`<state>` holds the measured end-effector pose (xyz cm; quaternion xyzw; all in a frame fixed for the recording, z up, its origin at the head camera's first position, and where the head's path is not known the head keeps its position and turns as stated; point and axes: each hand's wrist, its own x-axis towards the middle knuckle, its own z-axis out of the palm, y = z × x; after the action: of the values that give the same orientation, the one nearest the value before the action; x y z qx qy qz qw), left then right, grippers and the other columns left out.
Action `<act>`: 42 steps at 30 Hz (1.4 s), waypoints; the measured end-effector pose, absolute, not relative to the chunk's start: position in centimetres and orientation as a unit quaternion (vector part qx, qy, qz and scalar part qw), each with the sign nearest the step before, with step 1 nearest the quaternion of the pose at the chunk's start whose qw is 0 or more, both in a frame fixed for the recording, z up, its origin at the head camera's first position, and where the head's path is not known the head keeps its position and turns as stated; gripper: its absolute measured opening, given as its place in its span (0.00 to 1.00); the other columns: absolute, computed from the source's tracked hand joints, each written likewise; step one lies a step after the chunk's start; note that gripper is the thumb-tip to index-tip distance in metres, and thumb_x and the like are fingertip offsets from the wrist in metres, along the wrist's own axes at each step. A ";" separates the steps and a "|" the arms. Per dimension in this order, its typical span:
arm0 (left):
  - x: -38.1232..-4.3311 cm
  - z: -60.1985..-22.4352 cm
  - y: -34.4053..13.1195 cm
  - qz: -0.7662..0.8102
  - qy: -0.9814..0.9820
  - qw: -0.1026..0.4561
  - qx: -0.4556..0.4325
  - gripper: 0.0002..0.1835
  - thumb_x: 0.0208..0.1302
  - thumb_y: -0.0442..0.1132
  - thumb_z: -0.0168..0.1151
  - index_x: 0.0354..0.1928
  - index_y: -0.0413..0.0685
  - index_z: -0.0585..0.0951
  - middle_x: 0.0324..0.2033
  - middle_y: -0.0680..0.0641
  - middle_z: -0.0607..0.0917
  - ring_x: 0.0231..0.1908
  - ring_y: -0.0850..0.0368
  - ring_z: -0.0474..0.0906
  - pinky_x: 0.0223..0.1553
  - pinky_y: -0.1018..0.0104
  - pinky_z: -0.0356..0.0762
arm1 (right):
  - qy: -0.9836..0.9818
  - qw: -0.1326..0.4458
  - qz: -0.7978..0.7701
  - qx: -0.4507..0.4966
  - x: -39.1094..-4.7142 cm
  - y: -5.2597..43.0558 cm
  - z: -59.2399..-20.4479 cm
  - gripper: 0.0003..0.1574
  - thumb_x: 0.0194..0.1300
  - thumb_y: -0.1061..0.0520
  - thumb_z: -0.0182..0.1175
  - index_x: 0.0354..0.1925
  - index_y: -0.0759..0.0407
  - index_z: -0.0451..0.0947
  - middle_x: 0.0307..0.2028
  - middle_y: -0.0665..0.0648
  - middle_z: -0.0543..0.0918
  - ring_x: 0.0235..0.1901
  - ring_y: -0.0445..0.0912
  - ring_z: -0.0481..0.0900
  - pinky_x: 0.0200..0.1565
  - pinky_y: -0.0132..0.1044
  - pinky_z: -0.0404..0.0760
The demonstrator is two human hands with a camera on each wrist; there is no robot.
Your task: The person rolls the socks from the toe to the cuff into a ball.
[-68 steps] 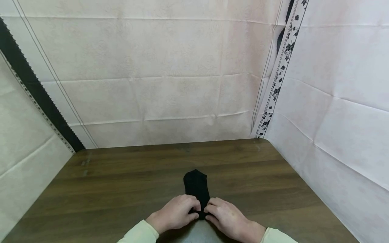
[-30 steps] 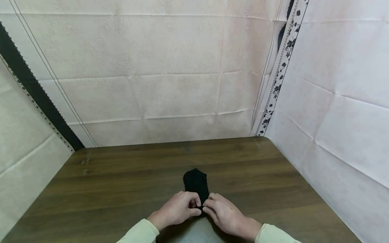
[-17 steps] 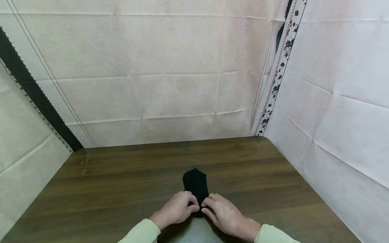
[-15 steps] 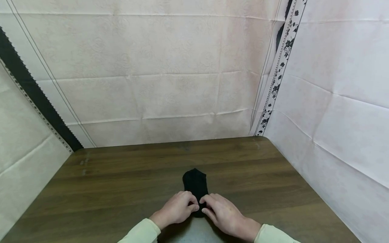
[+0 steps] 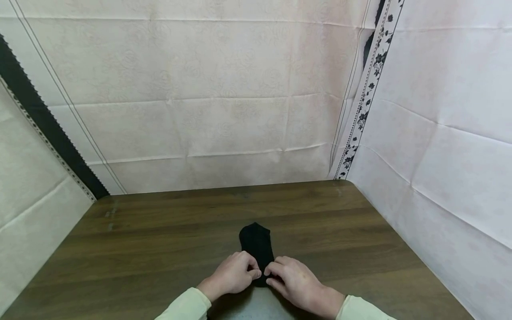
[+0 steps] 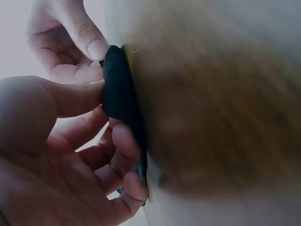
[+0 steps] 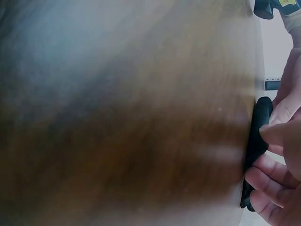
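Observation:
A black sock (image 5: 256, 242) lies lengthwise on the wooden table, its far end flat and its near end between the two hands. My left hand (image 5: 234, 273) pinches the near end from the left side, thumb toward me and fingers curled over. From the right, my right hand (image 5: 296, 282) pinches the same end with thumb and index finger. The left wrist view shows the ribbed sock edge (image 6: 120, 89) as a thick, rounded fold raised between thumbs and fingers. In the right wrist view the dark fold (image 7: 256, 136) stands at the fingertips, partly hidden by the right hand.
The brown wooden table (image 5: 168, 231) has rounded far corners. Pale cloth hangs behind it (image 5: 224, 89) and along the right side (image 5: 448, 133), with a floral border strip (image 5: 372, 84). A black band (image 5: 48, 120) runs down the left. Pale green sleeves (image 5: 188, 304) cover the forearms.
Both hands stay at the sock's near end. Their fingertips almost met a second ago and now stand slightly farther apart. The sock has shifted very slightly left.

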<state>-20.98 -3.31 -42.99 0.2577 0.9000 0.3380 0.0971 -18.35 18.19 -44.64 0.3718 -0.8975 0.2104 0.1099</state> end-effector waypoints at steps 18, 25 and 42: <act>-20.6 -43.0 -3.3 0.329 0.904 0.052 0.266 0.10 0.64 0.38 0.70 0.28 0.60 0.80 0.24 0.59 0.73 0.25 0.64 0.68 0.28 0.67 0.69 | -0.914 0.083 0.177 0.355 -18.2 18.0 -44.4 0.06 0.67 0.55 0.67 0.42 0.51 0.83 0.37 0.43 0.75 0.36 0.35 0.72 0.38 0.28 0.76; -20.1 -42.8 -3.3 0.276 0.920 0.019 0.276 0.04 0.63 0.45 0.71 0.30 0.60 0.87 0.25 0.63 0.73 0.26 0.66 0.68 0.30 0.67 0.69 | -0.922 0.059 0.175 0.340 -18.2 17.8 -44.4 0.03 0.71 0.54 0.64 0.43 0.50 0.82 0.37 0.43 0.73 0.36 0.36 0.71 0.39 0.30 0.77; -20.1 -42.9 -3.3 0.226 0.928 0.014 0.297 0.04 0.59 0.45 0.75 0.32 0.55 0.88 0.27 0.63 0.76 0.28 0.68 0.71 0.36 0.63 0.72 | -0.925 0.063 0.159 0.339 -18.4 17.6 -44.6 0.05 0.75 0.55 0.58 0.44 0.52 0.81 0.35 0.43 0.72 0.34 0.36 0.68 0.37 0.29 0.74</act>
<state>-20.13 -3.25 -42.85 0.2965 0.9277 0.2263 0.0137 -18.35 17.61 -44.61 0.3389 -0.9252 0.1588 0.0631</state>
